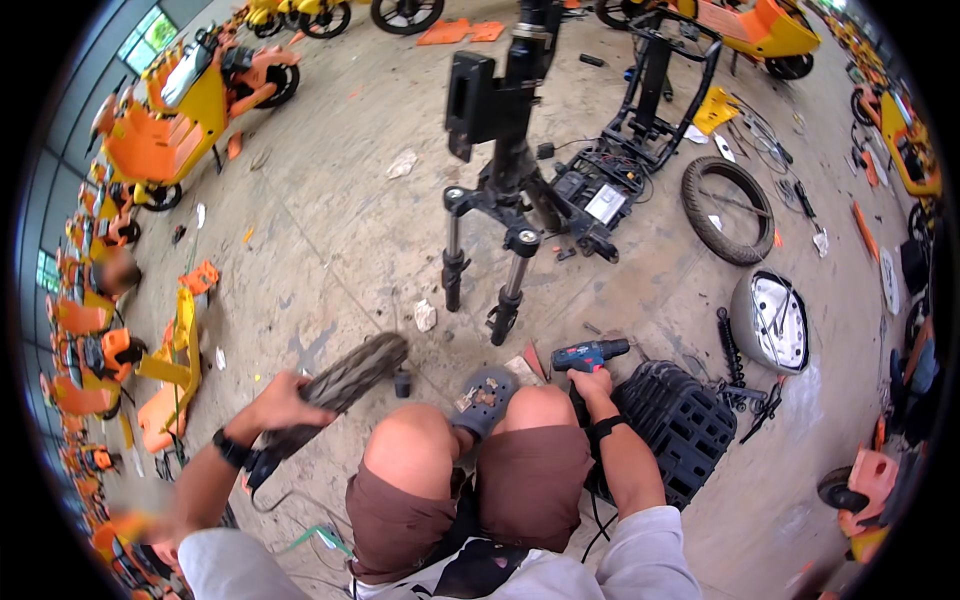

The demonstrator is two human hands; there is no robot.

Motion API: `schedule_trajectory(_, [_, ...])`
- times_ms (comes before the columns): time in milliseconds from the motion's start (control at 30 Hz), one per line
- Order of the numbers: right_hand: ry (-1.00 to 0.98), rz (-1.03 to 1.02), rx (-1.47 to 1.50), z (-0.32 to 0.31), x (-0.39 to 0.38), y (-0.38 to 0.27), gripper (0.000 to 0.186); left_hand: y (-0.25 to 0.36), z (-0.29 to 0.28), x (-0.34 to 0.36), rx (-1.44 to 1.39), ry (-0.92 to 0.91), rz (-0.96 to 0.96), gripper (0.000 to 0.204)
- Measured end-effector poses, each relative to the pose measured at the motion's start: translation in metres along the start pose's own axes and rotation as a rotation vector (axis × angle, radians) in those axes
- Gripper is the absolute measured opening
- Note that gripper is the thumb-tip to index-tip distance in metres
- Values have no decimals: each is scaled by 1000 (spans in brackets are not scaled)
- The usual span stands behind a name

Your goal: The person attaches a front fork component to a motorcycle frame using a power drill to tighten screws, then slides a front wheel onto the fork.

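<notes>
My left hand (285, 402) grips a black treaded tyre (352, 378), seen nearly edge-on and tilted, to the left of my knees. Its inner side is hidden, so I cannot tell what it is mounted on. By my right knee, my right hand (594, 388) is closed around a blue and black cordless drill (590, 354), whose nose points right. Ahead of me stands a black front fork (500, 200) with two shock legs reaching down towards the floor. A dark cable (285, 500) loops below my left wrist.
A black slatted plastic piece (680, 430) lies right of the drill, near a coil shock absorber (728, 345) and a silver-grey shell (742, 315). Farther off are a loose tyre (697, 228) and a bare black scooter frame (655, 110). Orange-yellow scooters (165, 135) line the sides.
</notes>
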State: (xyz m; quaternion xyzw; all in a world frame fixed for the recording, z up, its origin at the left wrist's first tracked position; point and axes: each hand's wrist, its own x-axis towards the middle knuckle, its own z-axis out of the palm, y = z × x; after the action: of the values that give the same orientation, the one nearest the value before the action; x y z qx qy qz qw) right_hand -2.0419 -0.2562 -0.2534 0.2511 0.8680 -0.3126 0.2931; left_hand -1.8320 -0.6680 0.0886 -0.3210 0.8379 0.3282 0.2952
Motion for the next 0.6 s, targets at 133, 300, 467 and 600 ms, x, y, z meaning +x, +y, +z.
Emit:
schedule_trajectory(133, [20, -18, -34, -1, 9, 6, 65, -27, -20, -31, 69, 60, 55, 50])
schedule_trajectory(300, [13, 27, -20, 13, 9, 6, 63, 5, -35, -40, -48, 82, 126, 48])
schedule_trajectory(467, [50, -43, 4, 25, 25, 25, 67, 54, -21, 5, -290, -9, 190, 52])
schedule_trajectory(600, [29, -43, 37, 25, 37, 35, 75, 97, 3, 58, -339, -42, 261, 50])
